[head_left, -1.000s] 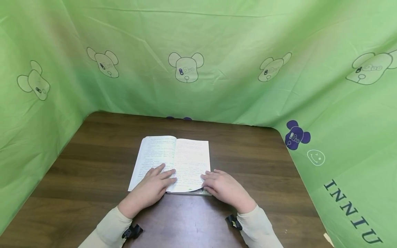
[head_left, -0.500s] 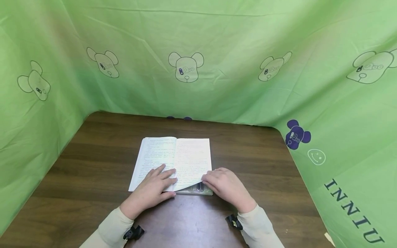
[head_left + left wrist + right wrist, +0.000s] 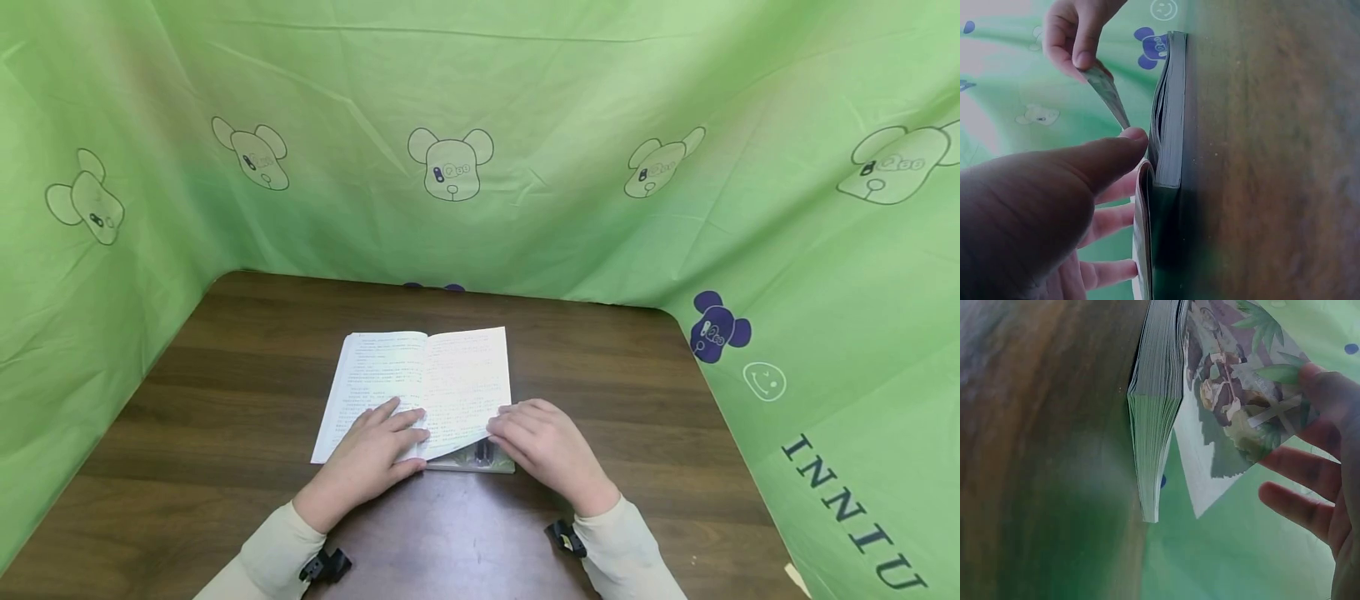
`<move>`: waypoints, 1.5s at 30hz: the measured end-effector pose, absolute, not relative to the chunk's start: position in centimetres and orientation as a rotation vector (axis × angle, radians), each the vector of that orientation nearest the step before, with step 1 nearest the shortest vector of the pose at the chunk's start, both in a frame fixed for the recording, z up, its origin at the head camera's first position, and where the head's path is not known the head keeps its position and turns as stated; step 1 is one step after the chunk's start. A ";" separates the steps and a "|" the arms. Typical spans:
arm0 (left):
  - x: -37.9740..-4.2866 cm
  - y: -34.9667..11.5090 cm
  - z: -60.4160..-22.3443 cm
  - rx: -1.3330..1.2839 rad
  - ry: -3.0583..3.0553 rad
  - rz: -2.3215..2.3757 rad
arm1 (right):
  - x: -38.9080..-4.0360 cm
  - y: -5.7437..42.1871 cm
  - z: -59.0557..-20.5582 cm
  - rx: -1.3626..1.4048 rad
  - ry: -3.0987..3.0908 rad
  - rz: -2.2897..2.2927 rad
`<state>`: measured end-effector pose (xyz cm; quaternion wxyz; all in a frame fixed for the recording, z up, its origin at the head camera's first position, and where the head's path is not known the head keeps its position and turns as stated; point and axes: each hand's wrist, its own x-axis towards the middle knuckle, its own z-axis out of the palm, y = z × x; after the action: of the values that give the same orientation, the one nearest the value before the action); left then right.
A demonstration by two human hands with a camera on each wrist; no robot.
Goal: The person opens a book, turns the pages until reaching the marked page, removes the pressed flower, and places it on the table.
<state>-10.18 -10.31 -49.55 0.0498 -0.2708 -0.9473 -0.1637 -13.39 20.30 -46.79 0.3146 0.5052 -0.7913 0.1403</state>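
Note:
An open book (image 3: pixel 378 367) lies on the wooden table, printed text on both pages. My left hand (image 3: pixel 360 458) rests on the left page with fingers spread near the fold and the thumb along the lower edge. With my right hand (image 3: pixel 543 446) I pinch the lower outer corner of a right-hand page (image 3: pixel 465 375), which is lifted and bowed. In the right wrist view, the underside of this leaf (image 3: pixel 1229 394) shows a coloured picture with green leaves, held between thumb and fingers. Below it stands the thick page block (image 3: pixel 1157 406).
The brown table (image 3: pixel 247 383) extends around the book. Green cloth (image 3: pixel 540 233) with bear-head prints hangs behind and along both sides. Dark wrist-worn devices (image 3: pixel 325 567) sit at both cuffs. A small pale piece (image 3: pixel 797 579) lies by the right table edge.
My right hand has lifted the page corner, showing more of the picture beneath. My left thumb has spread out along the book's lower edge; the other left fingers stay put.

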 end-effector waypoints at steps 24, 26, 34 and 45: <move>-10.4 -10.3 -49.1 -0.700 -2.671 -0.529 | -13.6 20.8 -46.8 1.027 -2.111 0.438; -10.5 -10.4 -49.0 -0.684 -2.639 -0.536 | -13.6 20.8 -46.9 1.025 -2.122 0.437; -10.7 -10.9 -48.7 -0.682 -2.564 -0.458 | -13.6 20.8 -47.0 1.049 -2.231 0.419; -10.5 -10.8 -49.0 -0.722 -2.716 -0.391 | -13.5 20.8 -47.1 1.096 -2.477 0.331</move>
<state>-10.49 -10.81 -49.02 0.1513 -0.2516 -0.9462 -0.1361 -13.50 20.76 -47.11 0.2052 0.3930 -0.8884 0.1188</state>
